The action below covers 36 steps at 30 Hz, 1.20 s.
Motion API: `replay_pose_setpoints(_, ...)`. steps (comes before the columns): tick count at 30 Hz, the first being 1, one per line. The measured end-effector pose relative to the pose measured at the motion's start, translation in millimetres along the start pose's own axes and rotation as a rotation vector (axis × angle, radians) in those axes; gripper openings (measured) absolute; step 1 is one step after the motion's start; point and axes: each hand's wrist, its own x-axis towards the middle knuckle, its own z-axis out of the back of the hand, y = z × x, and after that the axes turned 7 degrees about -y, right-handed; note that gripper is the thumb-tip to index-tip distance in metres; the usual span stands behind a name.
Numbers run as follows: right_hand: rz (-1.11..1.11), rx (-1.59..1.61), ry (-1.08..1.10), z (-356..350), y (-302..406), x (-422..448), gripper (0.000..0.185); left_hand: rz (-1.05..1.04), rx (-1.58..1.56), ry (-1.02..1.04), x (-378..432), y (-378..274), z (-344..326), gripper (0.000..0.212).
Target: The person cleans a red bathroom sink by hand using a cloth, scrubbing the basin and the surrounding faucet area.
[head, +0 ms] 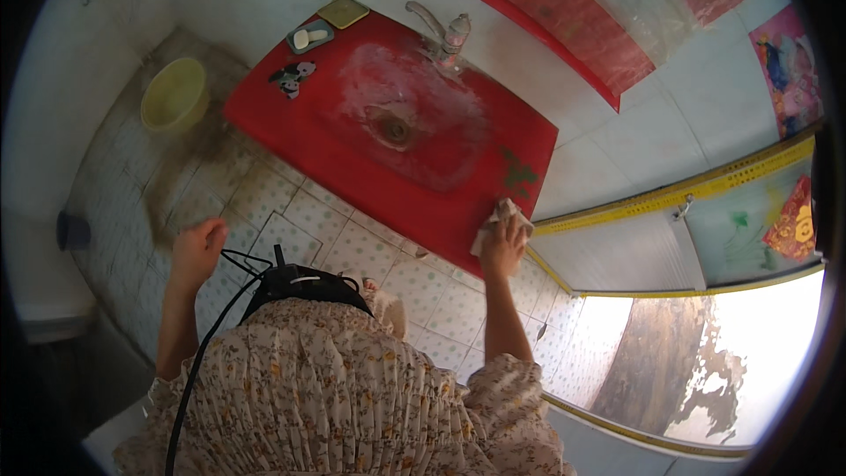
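Note:
My right hand [503,246] presses a crumpled whitish cloth [506,214] on the front right corner of a red washbasin [317,152]. White residue coats the bowl around its drain [396,131]. A metal faucet [452,39] stands at the basin's back edge. My left hand [199,248] hangs over the tiled floor, left of the basin, its fingers curled; whether anything is in them cannot be told. On the basin's left end are a soap dish [322,45] with pale soap [301,39], a greenish-yellow tray [344,12] and a panda sticker [291,78].
A yellow plastic basin [174,95] stands on the floor at the left, with a dark bucket [73,231] nearer the wall. A red shelf edge [548,46] juts above the faucet. An open door with yellow trim [628,188] is at right. A black cable [205,350] runs along my left side.

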Motion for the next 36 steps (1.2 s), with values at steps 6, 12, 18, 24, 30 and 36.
replay_pose_setpoints(6,0.217,0.139,0.087,-3.8,160.9,-28.2,0.039,-0.075,-0.069,0.124,27.5,34.0,-1.9,0.021)
replay_pose_setpoints(12,0.041,0.021,0.147,25.9,56.4,-38.0,0.050,-0.090,-0.146,0.166,52.3,34.4,4.1,0.024)
replay_pose_setpoints(18,0.082,-0.011,0.116,20.1,56.8,-44.7,0.049,-0.011,-0.021,0.155,29.8,67.5,-6.4,0.026)
replay_pose_setpoints(24,0.504,0.316,0.058,-6.3,195.6,-18.0,0.047,-0.080,-0.001,0.215,54.9,23.8,-31.9,0.025)
replay_pose_setpoints(30,0.656,0.318,0.160,11.3,123.0,-19.2,0.042,-0.204,-0.042,0.153,86.0,-36.9,-56.2,0.021)
replay_pose_setpoints(36,0.593,0.215,0.159,50.9,-37.8,-42.0,0.033,-0.028,0.036,0.137,56.0,-19.7,-46.3,0.020)
